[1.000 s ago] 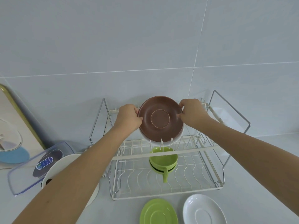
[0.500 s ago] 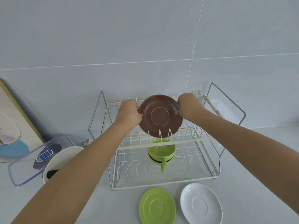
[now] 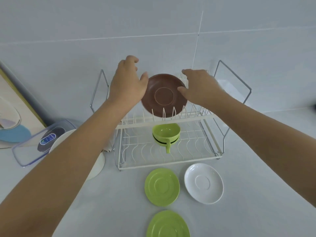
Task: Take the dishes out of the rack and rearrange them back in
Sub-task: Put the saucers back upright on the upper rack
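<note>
The clear plastic container (image 3: 36,146) at the left of the bench (image 3: 256,194) carries a blue oval label (image 3: 47,139); its writing is too small to read. No other writing is legible.

The brown plate (image 3: 163,95) stands upright in the slots of the upper tier of the dish rack (image 3: 169,120), its underside facing the camera. Half a second ago both hands gripped its rim; now both have let go. The left hand (image 3: 127,84) is spread open, its thumb just beside the plate's left edge. The right hand (image 3: 199,87) is also open, its thumb at or just off the right edge; contact cannot be confirmed.

A green cup (image 3: 165,134) sits on the lower tier. On the bench in front of the rack lie two green saucers (image 3: 162,186) (image 3: 168,224) and one white saucer (image 3: 203,183). The second green saucer was out of view earlier.
</note>
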